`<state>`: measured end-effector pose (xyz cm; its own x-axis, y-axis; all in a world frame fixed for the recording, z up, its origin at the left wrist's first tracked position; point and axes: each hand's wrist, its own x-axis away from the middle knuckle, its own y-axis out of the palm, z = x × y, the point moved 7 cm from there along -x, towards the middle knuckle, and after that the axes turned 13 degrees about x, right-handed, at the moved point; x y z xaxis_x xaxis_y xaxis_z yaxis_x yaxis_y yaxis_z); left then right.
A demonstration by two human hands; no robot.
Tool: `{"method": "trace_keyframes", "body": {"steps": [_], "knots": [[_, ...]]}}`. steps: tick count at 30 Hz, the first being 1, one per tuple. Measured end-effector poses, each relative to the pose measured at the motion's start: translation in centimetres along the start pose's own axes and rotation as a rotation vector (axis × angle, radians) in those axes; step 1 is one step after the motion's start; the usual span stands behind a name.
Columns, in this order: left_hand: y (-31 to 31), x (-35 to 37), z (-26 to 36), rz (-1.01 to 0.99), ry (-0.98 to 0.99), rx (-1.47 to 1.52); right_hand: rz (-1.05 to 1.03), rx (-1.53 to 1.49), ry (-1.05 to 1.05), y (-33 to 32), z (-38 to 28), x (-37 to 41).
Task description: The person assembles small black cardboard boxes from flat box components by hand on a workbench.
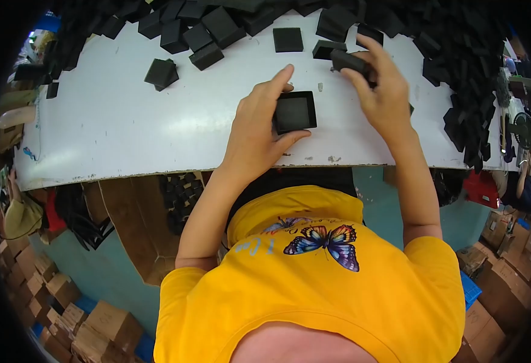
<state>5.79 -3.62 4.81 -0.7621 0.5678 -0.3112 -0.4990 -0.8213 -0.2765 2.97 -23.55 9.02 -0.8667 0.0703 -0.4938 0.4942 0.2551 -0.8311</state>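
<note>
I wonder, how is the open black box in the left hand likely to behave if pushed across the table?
The open black box looks shallow and flat-bottomed, so it should probably slide on the white table rather than tip. Its empty hollow suggests it is light. The left hand pinches its thin walls, which may flex.

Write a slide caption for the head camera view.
Left hand holds an open square black box on a white table; right hand grips a black rectangular piece.

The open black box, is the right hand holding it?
No, the left hand grips the open black box, while the right hand holds another black piece.
</note>
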Motion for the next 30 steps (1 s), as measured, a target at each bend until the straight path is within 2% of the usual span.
{"method": "trace_keyframes", "body": {"steps": [2, 5, 6, 9, 12, 15, 18, 22, 24, 27, 28, 30], "knots": [[0.1, 0.6, -0.4, 0.023, 0.010, 0.025, 0.153, -0.099, 0.103, -1.5, 0.7, 0.7], [0.8, 1.6, -1.8, 0.054, 0.007, 0.102, 0.074, -0.269, 0.046, -2.8, -2.2, 1.6], [0.9, 1.7, -2.1, 0.064, 0.004, 0.135, 0.092, -0.404, -0.092, -3.1, -3.8, 1.5], [1.1, 1.8, -2.5, 0.091, -0.033, 0.253, 0.044, -0.179, -0.500, -2.6, -8.2, 1.9], [1.0, 1.8, -2.3, 0.091, -0.031, 0.281, 0.041, -0.165, -0.483, -0.2, -8.1, 3.1], [0.9, 1.6, -2.4, 0.106, -0.017, 0.252, 0.020, -0.028, -0.535, -0.5, -8.4, 3.0], [1.0, 1.6, -2.6, 0.093, -0.003, 0.264, -0.067, -0.055, -0.460, -0.5, -8.6, 2.7], [0.9, 1.7, -2.8, 0.095, -0.026, 0.239, -0.053, -0.076, -0.398, -0.8, -9.2, 3.2], [0.9, 1.7, -2.5, 0.096, -0.007, 0.218, -0.061, -0.006, -0.424, -0.8, -9.0, 3.8], [0.8, 1.8, -2.5, 0.110, 0.070, 0.172, -0.026, -0.071, -0.338, -1.1, -8.4, 3.4], [0.8, 1.6, -2.3, 0.136, 0.086, 0.277, -0.052, -0.129, -0.244, -0.8, -7.9, 3.3], [0.9, 1.4, -2.0, 0.078, 0.119, 0.189, -0.094, -0.116, -0.304, -0.1, -7.6, 3.6]]}}
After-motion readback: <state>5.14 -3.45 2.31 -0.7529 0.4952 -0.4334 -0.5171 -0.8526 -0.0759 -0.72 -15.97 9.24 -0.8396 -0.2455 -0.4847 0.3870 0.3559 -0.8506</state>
